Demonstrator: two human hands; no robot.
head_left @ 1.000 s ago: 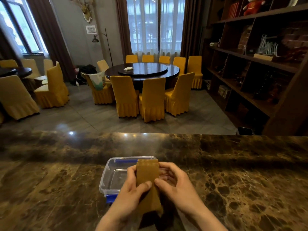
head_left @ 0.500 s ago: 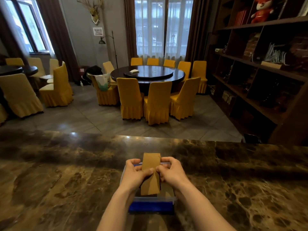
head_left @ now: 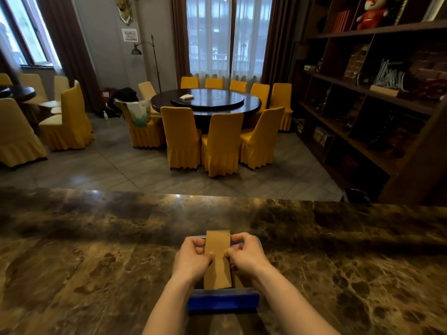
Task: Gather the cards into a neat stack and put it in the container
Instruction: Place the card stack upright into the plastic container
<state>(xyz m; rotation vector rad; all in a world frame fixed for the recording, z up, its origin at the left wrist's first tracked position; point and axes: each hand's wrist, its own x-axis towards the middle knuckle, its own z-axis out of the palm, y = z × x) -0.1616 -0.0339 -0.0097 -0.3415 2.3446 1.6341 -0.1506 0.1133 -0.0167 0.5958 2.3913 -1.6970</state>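
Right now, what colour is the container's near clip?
Blue: the clip on the near edge of the container, clearest in the head view.

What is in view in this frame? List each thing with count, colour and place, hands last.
Stack of tan cardboard cards: one stack, tan, held over the container between both hands.
Clear plastic container with blue clips: one, clear and blue, on the countertop under the hands.
Brown marble countertop: one, brown veined, across the foreground.
Round dark dining table: one, dark brown, mid-room beyond the counter.
Yellow-covered chairs: many, yellow, around the round table and at left.
Dark wooden shelving: one unit, dark brown, right wall.
Red plush toy: one, red, top shelf.
Left hand: grips the stack's left edge.
Right hand: grips the stack's right edge.
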